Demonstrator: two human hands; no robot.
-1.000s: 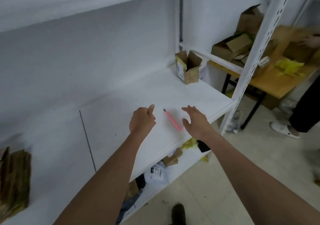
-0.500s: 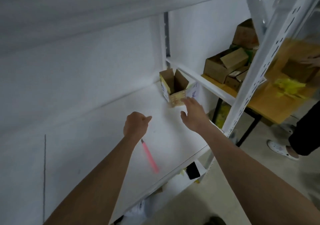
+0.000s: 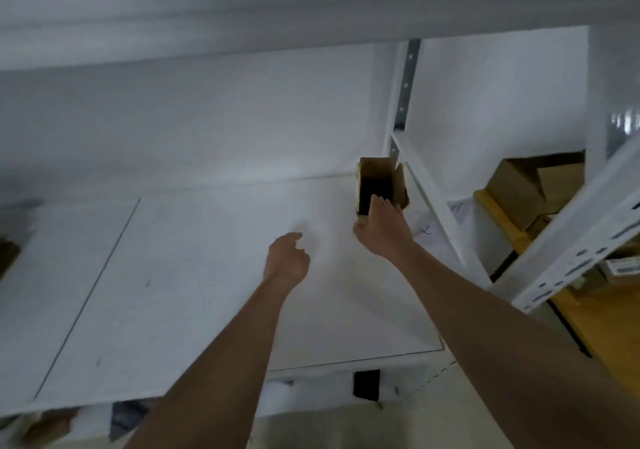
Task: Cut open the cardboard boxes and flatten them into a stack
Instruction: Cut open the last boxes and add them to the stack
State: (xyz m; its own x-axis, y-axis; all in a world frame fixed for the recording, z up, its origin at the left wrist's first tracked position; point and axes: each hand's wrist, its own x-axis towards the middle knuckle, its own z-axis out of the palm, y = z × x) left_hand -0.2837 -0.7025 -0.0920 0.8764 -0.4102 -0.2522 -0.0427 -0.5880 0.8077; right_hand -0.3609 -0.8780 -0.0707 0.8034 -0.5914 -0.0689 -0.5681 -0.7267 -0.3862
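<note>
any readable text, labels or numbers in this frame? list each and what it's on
None can be read.
White paper sheet behind the small open brown cardboard box: dark marks, too blurred.
White label on the yellow wooden table at right: print too small and blurred.

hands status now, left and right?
Left hand: loosely curled, holding nothing.
Right hand: on the small open box; grip cannot be told.

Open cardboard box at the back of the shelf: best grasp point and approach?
Take the cardboard box by its near wall, coming from the front over the open top. Its flaps stand up and the cavity is exposed, so fingers can hook inside, as the right hand does, thumb outside.
</note>
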